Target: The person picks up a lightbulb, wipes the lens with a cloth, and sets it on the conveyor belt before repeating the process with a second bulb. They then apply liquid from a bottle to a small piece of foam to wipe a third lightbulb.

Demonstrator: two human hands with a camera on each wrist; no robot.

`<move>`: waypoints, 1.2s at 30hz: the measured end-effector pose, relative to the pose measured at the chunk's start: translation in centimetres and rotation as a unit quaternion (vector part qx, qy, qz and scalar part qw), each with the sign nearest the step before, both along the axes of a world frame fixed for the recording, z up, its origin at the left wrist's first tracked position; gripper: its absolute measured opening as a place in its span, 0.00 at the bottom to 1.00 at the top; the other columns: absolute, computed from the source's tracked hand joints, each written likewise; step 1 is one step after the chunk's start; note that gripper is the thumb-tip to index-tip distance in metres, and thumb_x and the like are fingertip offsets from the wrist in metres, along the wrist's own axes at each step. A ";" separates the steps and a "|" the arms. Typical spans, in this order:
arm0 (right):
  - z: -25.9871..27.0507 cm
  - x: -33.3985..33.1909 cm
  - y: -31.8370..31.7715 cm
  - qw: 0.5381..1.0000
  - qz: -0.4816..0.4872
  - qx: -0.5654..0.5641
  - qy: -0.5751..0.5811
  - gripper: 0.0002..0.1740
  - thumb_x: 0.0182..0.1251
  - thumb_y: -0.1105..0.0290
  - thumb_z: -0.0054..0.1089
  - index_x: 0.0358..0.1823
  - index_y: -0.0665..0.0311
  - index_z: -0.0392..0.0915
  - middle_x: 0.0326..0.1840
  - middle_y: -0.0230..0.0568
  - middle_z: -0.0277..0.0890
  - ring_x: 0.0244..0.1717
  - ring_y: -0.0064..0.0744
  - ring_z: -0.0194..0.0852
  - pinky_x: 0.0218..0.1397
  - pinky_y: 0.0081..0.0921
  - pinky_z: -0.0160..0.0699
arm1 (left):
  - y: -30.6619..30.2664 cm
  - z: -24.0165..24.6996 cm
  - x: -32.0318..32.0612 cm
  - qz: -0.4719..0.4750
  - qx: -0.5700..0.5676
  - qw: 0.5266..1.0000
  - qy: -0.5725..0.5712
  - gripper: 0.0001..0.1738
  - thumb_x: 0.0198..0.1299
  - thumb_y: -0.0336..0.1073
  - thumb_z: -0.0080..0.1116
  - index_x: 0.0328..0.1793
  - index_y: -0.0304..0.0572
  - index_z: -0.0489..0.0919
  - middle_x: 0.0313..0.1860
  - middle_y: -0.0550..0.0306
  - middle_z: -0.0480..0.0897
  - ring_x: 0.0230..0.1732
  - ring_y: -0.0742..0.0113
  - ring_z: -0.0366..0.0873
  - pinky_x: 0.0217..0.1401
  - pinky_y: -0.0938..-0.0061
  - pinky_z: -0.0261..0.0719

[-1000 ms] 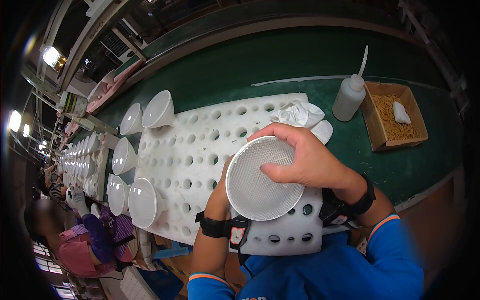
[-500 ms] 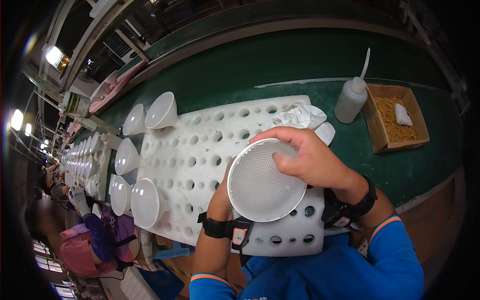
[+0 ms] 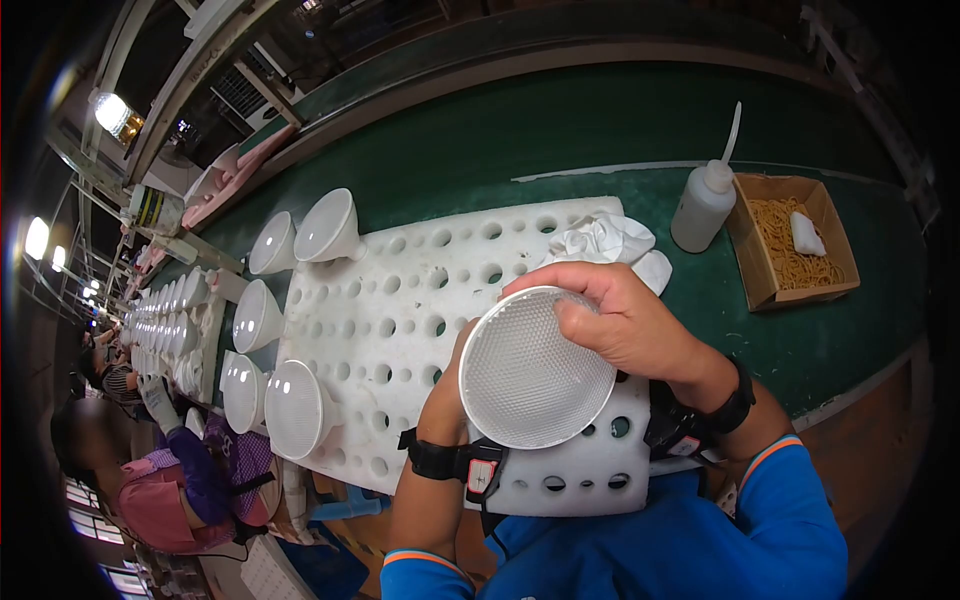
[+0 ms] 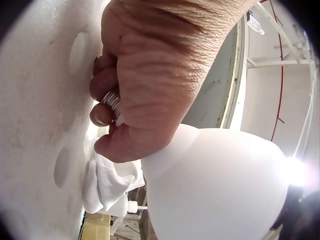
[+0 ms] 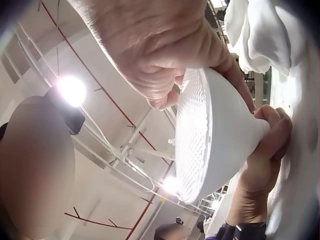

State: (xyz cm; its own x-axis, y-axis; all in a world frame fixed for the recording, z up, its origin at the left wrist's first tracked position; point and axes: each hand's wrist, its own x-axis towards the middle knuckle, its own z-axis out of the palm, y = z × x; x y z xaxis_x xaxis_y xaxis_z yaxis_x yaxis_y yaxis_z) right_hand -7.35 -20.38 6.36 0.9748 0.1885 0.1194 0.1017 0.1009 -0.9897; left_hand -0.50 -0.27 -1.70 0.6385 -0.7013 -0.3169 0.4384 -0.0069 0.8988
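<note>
A white reflector bulb with a dimpled clear lens is held over the near part of a white foam board, its lens turned up toward the head camera. My left hand grips it from below by its narrow neck; silvery screw threads show between the fingers in the left wrist view. My right hand holds the far right of the rim, thumb at the lens edge and fingers along the outside of the white body. In the head view the bulb hides most of the left hand.
Several similar bulbs stand along the board's left side. White gloves or cloth lie at its far right corner. Beyond are a spouted squeeze bottle and a cardboard box of tan rings. Another person sits at the left.
My right thumb has slid from near the middle of the lens out to its upper right edge. The left hand keeps its grip on the neck.
</note>
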 end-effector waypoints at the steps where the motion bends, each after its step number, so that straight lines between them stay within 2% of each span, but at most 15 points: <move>1: 0.1 -0.1 0.1 1.000 -0.001 0.005 -0.004 0.22 0.55 0.75 0.55 0.54 0.67 0.77 0.46 0.38 0.79 0.48 0.25 0.77 0.55 0.24 0.75 | -0.2 1.1 -0.6 0.004 -0.006 1.000 -0.003 0.22 0.68 0.36 0.49 0.65 0.35 0.69 0.56 0.45 0.78 0.52 0.56 0.81 0.48 0.69 0.86; 4: 1.1 -1.0 1.0 0.991 -0.037 -0.112 -0.068 0.22 0.59 0.75 0.48 0.55 0.69 0.76 0.47 0.39 0.79 0.49 0.25 0.77 0.55 0.23 0.74 | 0.2 1.5 -0.5 -0.027 -0.088 0.996 -0.001 0.22 0.67 0.36 0.50 0.65 0.35 0.69 0.56 0.45 0.78 0.51 0.56 0.81 0.48 0.68 0.86; 7: 0.7 -0.7 0.6 0.989 -0.032 -0.123 -0.073 0.22 0.61 0.75 0.43 0.56 0.70 0.75 0.49 0.39 0.79 0.50 0.26 0.77 0.56 0.23 0.74 | 0.3 0.6 -0.3 -0.032 -0.102 0.994 0.004 0.22 0.67 0.36 0.50 0.65 0.35 0.69 0.55 0.45 0.78 0.51 0.55 0.81 0.47 0.67 0.86; 10: 0.0 0.0 0.1 0.998 -0.030 -0.046 -0.041 0.21 0.61 0.74 0.43 0.55 0.69 0.75 0.42 0.41 0.80 0.43 0.26 0.77 0.49 0.24 0.76 | 0.3 0.2 -0.2 -0.010 -0.094 0.995 0.019 0.22 0.67 0.36 0.51 0.64 0.34 0.69 0.55 0.45 0.78 0.50 0.56 0.81 0.46 0.67 0.86; 14: 0.2 -0.1 0.1 0.998 -0.031 -0.039 -0.035 0.22 0.64 0.77 0.40 0.57 0.70 0.74 0.51 0.42 0.78 0.51 0.26 0.75 0.57 0.24 0.72 | 0.2 -0.7 -0.2 0.039 -0.088 0.995 0.038 0.21 0.66 0.35 0.51 0.64 0.34 0.70 0.54 0.45 0.79 0.49 0.57 0.82 0.45 0.68 0.86; 16: 0.3 -0.2 0.6 0.993 -0.066 -0.029 -0.089 0.22 0.64 0.77 0.41 0.57 0.70 0.74 0.51 0.42 0.77 0.52 0.26 0.75 0.57 0.24 0.72 | 0.3 -1.3 -0.2 0.062 -0.086 0.993 0.043 0.21 0.66 0.35 0.52 0.63 0.34 0.70 0.53 0.45 0.79 0.48 0.57 0.82 0.45 0.68 0.86; 19: -0.2 -0.2 1.2 0.969 -0.141 -0.052 -0.194 0.17 0.62 0.77 0.48 0.52 0.68 0.78 0.46 0.47 0.78 0.46 0.31 0.78 0.48 0.24 0.76 | 0.6 -2.1 -0.3 0.094 -0.086 0.991 0.048 0.21 0.66 0.34 0.52 0.63 0.33 0.71 0.53 0.45 0.79 0.47 0.58 0.82 0.44 0.69 0.86; 22: -0.1 -0.2 0.6 0.914 -0.160 -0.200 -0.315 0.17 0.58 0.80 0.50 0.49 0.65 0.78 0.49 0.50 0.77 0.46 0.36 0.79 0.48 0.24 0.76 | 0.9 -2.1 -0.3 0.114 -0.084 0.988 0.056 0.21 0.65 0.34 0.52 0.62 0.33 0.71 0.52 0.46 0.80 0.46 0.58 0.82 0.44 0.69 0.85; 25: -0.1 -0.6 0.5 0.930 -0.137 -0.203 -0.273 0.15 0.56 0.81 0.52 0.44 0.63 0.79 0.52 0.51 0.75 0.46 0.39 0.79 0.48 0.26 0.77 | 0.8 -1.8 -0.3 0.124 -0.081 0.987 0.060 0.20 0.65 0.33 0.53 0.62 0.33 0.71 0.51 0.46 0.80 0.46 0.59 0.82 0.43 0.70 0.85; 28: -0.4 -0.4 0.7 0.939 -0.129 -0.158 -0.276 0.14 0.55 0.83 0.51 0.40 0.63 0.80 0.53 0.51 0.74 0.44 0.40 0.79 0.46 0.27 0.78 | 0.7 -1.7 -0.4 0.133 -0.080 0.986 0.065 0.20 0.65 0.33 0.53 0.61 0.32 0.72 0.50 0.46 0.80 0.45 0.59 0.82 0.42 0.70 0.85; 31: -0.9 0.0 1.4 0.915 -0.159 -0.173 -0.327 0.13 0.52 0.85 0.48 0.34 0.65 0.80 0.56 0.52 0.74 0.46 0.37 0.78 0.49 0.26 0.75 | 0.6 -1.8 -0.5 0.143 -0.078 0.984 0.070 0.20 0.64 0.32 0.54 0.60 0.32 0.72 0.50 0.46 0.81 0.44 0.60 0.82 0.42 0.71 0.85; 36: -0.8 0.1 0.6 0.933 -0.118 -0.154 -0.303 0.12 0.51 0.86 0.48 0.32 0.66 0.79 0.55 0.51 0.75 0.47 0.39 0.79 0.47 0.26 0.76 | 1.0 -1.9 -1.0 0.190 -0.063 0.977 0.070 0.19 0.64 0.32 0.54 0.59 0.31 0.73 0.49 0.47 0.81 0.43 0.60 0.83 0.40 0.72 0.85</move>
